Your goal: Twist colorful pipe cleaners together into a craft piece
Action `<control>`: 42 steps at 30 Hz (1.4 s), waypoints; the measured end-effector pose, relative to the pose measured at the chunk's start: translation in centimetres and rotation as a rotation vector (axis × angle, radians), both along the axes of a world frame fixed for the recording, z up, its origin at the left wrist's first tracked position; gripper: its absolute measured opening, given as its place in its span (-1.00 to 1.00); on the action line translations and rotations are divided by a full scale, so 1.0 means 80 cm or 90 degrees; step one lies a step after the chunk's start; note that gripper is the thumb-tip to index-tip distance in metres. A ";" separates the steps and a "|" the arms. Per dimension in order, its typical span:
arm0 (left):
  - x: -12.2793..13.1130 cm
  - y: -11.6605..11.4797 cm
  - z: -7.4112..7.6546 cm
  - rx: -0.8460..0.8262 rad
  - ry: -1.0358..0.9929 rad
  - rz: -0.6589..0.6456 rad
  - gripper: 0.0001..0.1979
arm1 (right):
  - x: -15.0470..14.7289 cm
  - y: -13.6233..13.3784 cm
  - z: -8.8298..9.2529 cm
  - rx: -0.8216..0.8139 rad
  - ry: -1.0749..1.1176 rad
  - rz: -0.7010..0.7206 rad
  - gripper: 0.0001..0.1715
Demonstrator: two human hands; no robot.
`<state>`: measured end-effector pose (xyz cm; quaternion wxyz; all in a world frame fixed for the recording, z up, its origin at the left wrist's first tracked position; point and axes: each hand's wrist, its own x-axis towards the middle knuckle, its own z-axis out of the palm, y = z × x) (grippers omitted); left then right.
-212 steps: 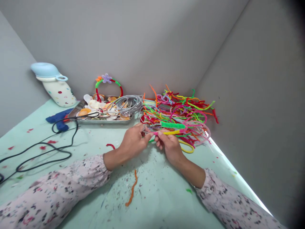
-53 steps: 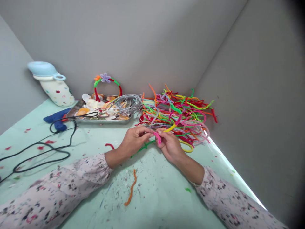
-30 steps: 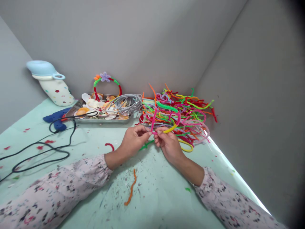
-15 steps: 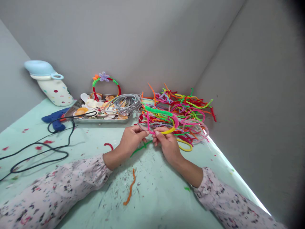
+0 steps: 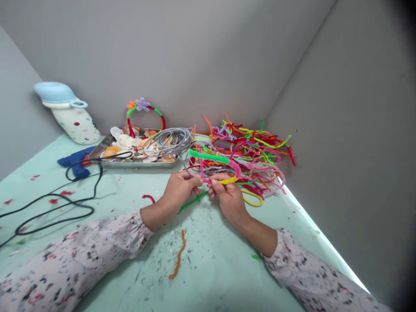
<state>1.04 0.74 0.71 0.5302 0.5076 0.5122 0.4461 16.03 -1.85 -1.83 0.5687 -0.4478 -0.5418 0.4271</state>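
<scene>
Between my two hands is a wire hoop (image 5: 209, 157) wrapped in green, pink and yellow pipe cleaner, with a grey bare stretch on its left. My left hand (image 5: 180, 188) is closed, pinching the bare wire and a pink pipe cleaner (image 5: 202, 169) whose loose end sticks up. My right hand (image 5: 229, 197) pinches the hoop just beside it, where the pink strand meets the yellow wrapping. The fingertips of both hands almost touch. Below them a green pipe cleaner (image 5: 195, 200) lies on the table, partly hidden by my left hand.
Behind my hands spreads a heap of coloured pipe cleaners (image 5: 260, 147). A metal tray (image 5: 139, 165) holds shells, coiled grey wire (image 5: 173, 139) and a flowered hoop (image 5: 163, 121). Leftward are a blue glue gun (image 5: 76, 161), its black cord (image 5: 87, 208) and a bottle (image 5: 74, 123). An orange strand (image 5: 178, 258) lies in front.
The wrapped hoop has tilted and shifted slightly left and down in my fingers. Both hands stay in nearly the same place, still pinching it.
</scene>
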 end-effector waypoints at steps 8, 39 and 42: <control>0.001 0.001 -0.005 0.028 0.045 -0.050 -0.84 | 0.001 0.004 0.001 -0.041 0.022 -0.014 -0.80; 0.002 -0.002 0.001 0.125 0.274 0.023 -0.73 | 0.002 0.000 -0.004 -0.012 -0.034 0.018 -0.78; 0.003 0.000 0.001 0.123 0.274 0.018 -0.73 | 0.002 0.000 -0.005 -0.015 -0.039 0.013 -0.79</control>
